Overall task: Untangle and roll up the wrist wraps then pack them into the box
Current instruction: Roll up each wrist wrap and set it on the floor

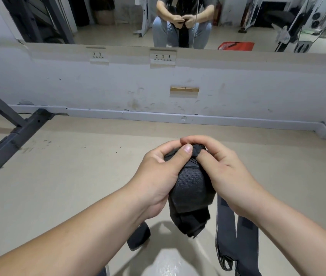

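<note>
A dark grey wrist wrap (191, 188) hangs bunched between both hands in the middle of the head view. My left hand (158, 176) grips its upper left side, thumb pressed on top. My right hand (221, 172) pinches the wrap's top end with fingers and thumb. Loose folds of the wrap dangle below my hands. A second wrist wrap (235, 242) hangs in long grey strips under my right forearm. Another dark rolled piece (138, 237) shows below my left wrist. No box is in view.
Beige floor (68, 176) stretches ahead to a white wall with a baseboard (158, 116). A dark metal rack frame (13, 136) stands at the left. A mirror (178, 20) above the wall reflects a seated person and gym gear.
</note>
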`<state>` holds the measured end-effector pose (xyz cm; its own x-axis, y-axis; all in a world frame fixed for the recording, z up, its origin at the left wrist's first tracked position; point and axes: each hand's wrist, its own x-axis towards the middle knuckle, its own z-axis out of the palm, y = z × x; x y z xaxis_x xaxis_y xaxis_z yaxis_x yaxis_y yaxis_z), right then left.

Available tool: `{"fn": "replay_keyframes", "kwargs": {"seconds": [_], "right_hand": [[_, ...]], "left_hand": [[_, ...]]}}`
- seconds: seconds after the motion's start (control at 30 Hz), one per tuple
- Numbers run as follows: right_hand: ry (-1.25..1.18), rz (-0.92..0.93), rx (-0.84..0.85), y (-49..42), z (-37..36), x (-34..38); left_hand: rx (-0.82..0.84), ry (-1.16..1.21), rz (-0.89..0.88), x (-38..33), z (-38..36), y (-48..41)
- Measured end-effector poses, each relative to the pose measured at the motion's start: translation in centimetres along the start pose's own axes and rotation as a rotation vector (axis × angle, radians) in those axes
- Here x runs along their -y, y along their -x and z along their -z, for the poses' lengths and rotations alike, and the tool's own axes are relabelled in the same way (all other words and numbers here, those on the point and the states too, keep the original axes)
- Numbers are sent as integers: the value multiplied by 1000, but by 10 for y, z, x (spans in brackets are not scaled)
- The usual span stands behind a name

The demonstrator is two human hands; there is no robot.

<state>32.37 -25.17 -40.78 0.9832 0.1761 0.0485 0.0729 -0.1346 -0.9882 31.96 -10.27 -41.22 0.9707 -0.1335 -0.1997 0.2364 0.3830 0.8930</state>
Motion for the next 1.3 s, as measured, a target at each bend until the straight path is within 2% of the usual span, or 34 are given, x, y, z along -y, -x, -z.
{"fn": "replay_keyframes", "kwargs": {"seconds": [0.07, 0.2, 0.3, 0.43, 0.63, 0.77, 0.9, 1.03, 1.2, 1.3], "right_hand": [[4, -47, 43, 2, 0, 4], [-42, -109, 120, 7, 5, 9], [-71, -156, 133, 10, 4, 7], [15, -212, 80, 9, -3, 4], [74, -166, 117, 8, 1, 5], [103, -144, 169, 7, 5, -1], [130, -90, 87, 6, 5, -9], [193, -69, 73, 3, 3, -11], [170, -44, 23, -1, 4, -11], [130, -44, 51, -1, 5, -12]], "left_hand": [[-6, 14, 1, 0, 1, -1], [-18, -106, -92, 0, 3, 0], [-45, -289, -189, 2, 6, 0], [-55, -517, -324, 5, 6, 3], [-36, -540, -351, 2, 3, 9], [-7, -570, -309, -1, 7, 8], [22, -578, -198, -8, 8, 8], [-58, -536, -69, -14, 14, 4], [111, -460, 155, -13, 17, 4], [119, -377, 178, -11, 19, 2]]}}
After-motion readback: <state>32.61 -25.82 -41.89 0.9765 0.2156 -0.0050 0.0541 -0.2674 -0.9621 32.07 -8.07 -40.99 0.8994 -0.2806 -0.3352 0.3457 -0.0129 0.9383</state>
